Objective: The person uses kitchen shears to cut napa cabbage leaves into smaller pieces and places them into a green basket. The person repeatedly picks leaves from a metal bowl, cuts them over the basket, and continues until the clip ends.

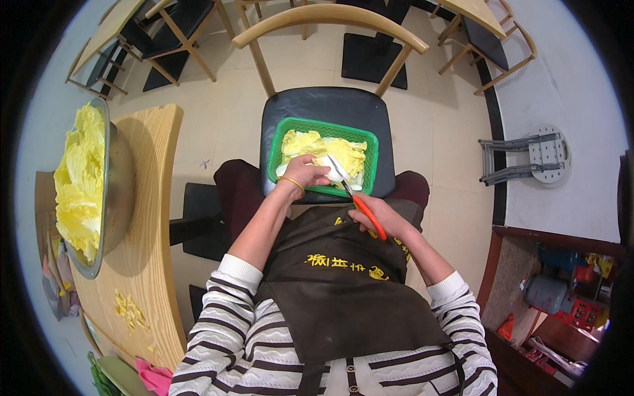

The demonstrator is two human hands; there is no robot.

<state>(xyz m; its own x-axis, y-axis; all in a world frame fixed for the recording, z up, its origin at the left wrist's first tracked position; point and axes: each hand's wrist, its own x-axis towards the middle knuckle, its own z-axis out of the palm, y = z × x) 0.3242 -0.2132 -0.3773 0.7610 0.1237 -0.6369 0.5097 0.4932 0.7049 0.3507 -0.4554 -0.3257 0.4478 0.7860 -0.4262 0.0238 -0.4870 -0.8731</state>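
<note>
Over a green plastic basket (372, 163), my left hand (303, 171) grips the white stem of a napa cabbage leaf (333, 168). My right hand (381, 214) is closed around the red-orange handles of a pair of scissors (366, 214). The metal blades point up and left and lie against the white stem. Beneath, yellow cabbage leaves (349, 154) and pale stem pieces fill the basket. It rests on the black seat of a wooden chair (328, 104), between my knees.
On the left, a wooden table (153, 208) carries a large metal basin (116, 183) heaped with cabbage leaves (81, 183). Small yellow scraps (130, 310) lie near it. A folded stool (547, 156) leans against the right wall. Below it stands a red-framed cabinet (495, 267) with machinery inside.
</note>
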